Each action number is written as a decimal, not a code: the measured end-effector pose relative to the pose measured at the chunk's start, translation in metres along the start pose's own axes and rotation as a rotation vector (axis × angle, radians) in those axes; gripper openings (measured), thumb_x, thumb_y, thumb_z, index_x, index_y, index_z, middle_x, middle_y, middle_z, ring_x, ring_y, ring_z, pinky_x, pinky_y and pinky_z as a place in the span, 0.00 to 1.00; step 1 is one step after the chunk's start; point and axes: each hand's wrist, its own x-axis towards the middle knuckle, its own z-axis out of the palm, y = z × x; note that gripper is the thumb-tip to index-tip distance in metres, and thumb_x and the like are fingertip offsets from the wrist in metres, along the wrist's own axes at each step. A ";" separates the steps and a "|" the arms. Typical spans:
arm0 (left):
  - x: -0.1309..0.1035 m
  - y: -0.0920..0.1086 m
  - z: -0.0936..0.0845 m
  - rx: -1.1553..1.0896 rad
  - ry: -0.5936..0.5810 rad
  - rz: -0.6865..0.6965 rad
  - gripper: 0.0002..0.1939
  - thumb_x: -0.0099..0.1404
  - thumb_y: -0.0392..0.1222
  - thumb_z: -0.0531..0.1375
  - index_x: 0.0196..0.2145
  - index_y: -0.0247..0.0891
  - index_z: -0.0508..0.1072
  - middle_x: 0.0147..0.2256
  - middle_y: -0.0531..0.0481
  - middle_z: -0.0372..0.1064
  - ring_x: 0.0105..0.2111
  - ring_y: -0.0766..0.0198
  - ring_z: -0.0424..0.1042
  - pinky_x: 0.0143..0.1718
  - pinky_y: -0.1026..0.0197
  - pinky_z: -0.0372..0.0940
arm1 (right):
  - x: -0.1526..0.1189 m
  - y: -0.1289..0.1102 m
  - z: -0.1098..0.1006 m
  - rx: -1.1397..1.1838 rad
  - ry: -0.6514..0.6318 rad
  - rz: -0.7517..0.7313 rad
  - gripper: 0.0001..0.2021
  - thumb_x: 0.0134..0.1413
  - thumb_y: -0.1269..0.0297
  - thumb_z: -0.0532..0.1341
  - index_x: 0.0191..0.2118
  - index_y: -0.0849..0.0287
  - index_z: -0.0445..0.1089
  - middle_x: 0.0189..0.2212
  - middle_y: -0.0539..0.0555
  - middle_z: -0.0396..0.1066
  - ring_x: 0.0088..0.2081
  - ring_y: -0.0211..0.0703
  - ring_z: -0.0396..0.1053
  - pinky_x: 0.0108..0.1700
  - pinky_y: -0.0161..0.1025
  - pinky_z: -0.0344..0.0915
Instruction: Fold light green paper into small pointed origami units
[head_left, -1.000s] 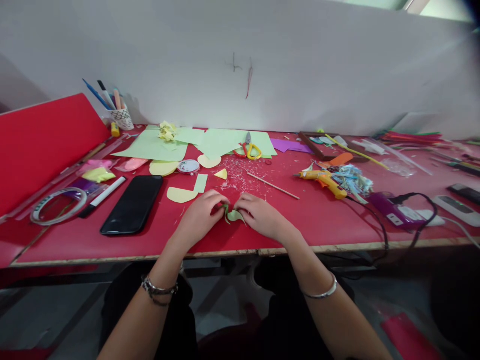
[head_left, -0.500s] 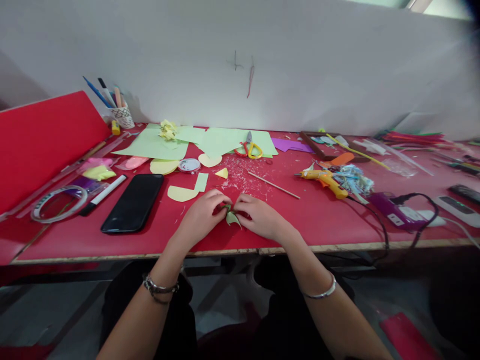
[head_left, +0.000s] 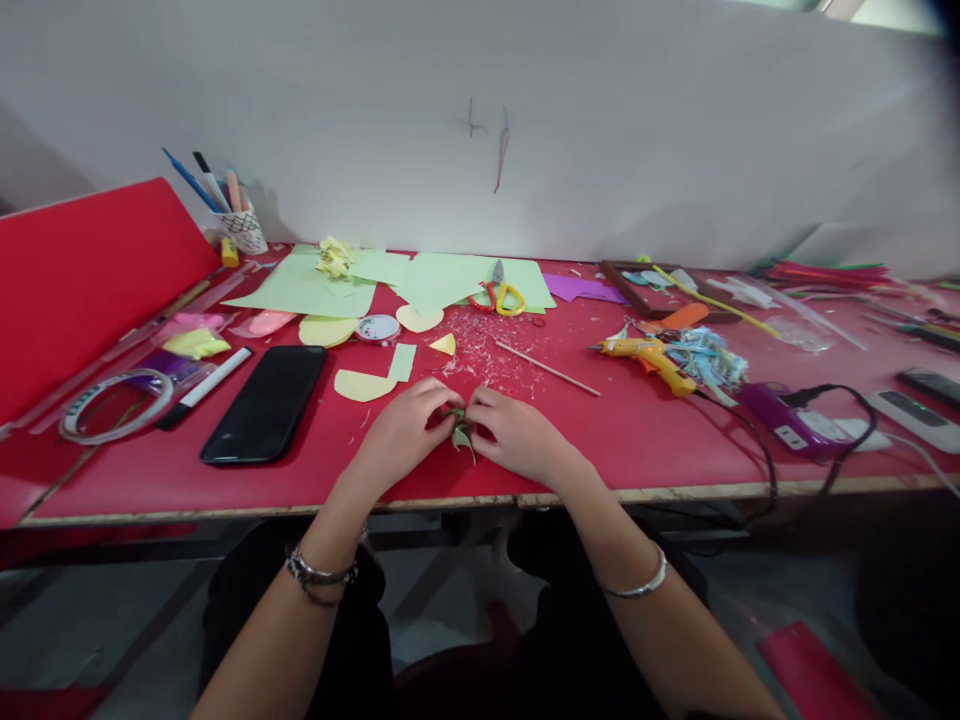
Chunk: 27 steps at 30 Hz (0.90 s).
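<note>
Near the table's front edge, a small green paper piece [head_left: 462, 437] is pinched between my two hands. My left hand [head_left: 405, 428] grips it from the left with curled fingers. From the right, my right hand [head_left: 514, 430] holds the same piece, thumb and fingers pressed together. The fingertips partly hide it. Just beyond my left hand lie a pale yellow-green paper shape [head_left: 363, 385] and a small green rectangle [head_left: 403, 362]. A thin wooden stick [head_left: 547, 367] rests past my right hand.
A black phone [head_left: 265, 405] and a marker [head_left: 206, 388] lie left. Scissors [head_left: 510, 300] rest on green sheets [head_left: 442, 278] at the back. A yellow glue gun [head_left: 649, 362], a purple power strip [head_left: 787, 420] and cables are right. Paper scraps litter the middle.
The green piece between my fingers has turned slightly and shows less of its surface. My right hand has shifted a little to the left.
</note>
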 end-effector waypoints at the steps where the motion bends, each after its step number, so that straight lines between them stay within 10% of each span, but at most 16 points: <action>1: 0.000 0.000 0.000 0.002 -0.001 0.001 0.07 0.60 0.33 0.52 0.34 0.38 0.68 0.35 0.50 0.65 0.34 0.64 0.65 0.35 0.62 0.61 | 0.000 0.000 0.000 0.001 0.001 -0.001 0.07 0.53 0.70 0.52 0.36 0.62 0.67 0.34 0.53 0.60 0.30 0.35 0.58 0.32 0.33 0.54; 27: -0.005 -0.003 -0.011 -0.086 -0.108 0.026 0.14 0.58 0.35 0.53 0.44 0.41 0.63 0.42 0.49 0.66 0.40 0.62 0.67 0.41 0.61 0.62 | 0.002 0.002 0.001 0.181 0.062 0.062 0.06 0.50 0.67 0.56 0.36 0.61 0.63 0.32 0.52 0.62 0.31 0.37 0.59 0.34 0.34 0.57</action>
